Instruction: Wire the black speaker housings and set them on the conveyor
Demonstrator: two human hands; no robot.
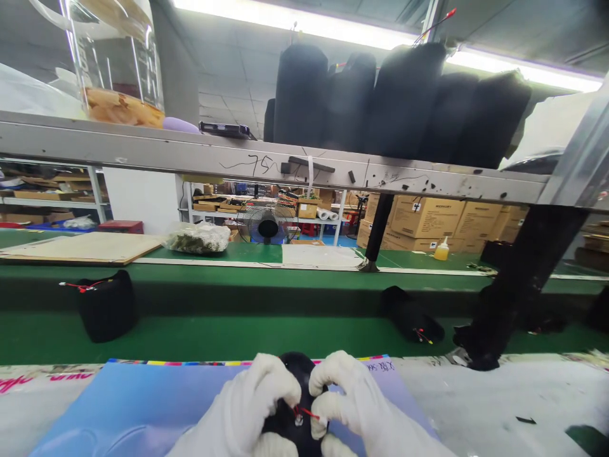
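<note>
A black padded bundle (299, 438) rests on the blue printed sheet (157, 400) in front of me, between my two white-gloved hands. Short red wires (307, 412) come off its face. The curled fingers of my left hand (261, 400) pinch these wires near their base. My right hand (342, 400) has its fingers closed at the other end, around a small white connector (321, 421). The lower fingers of both hands press against the bundle's sides. My fingertips partly hide the wires.
Beyond the sheet, a green conveyor belt (200, 324) carries two more black bundles, one at left (107, 308) and one at right (412, 317). Overhead, a metal shelf (190, 152) holds several black bundles (399, 101) and a glass jug (121, 70). A dark post (509, 298) stands at right.
</note>
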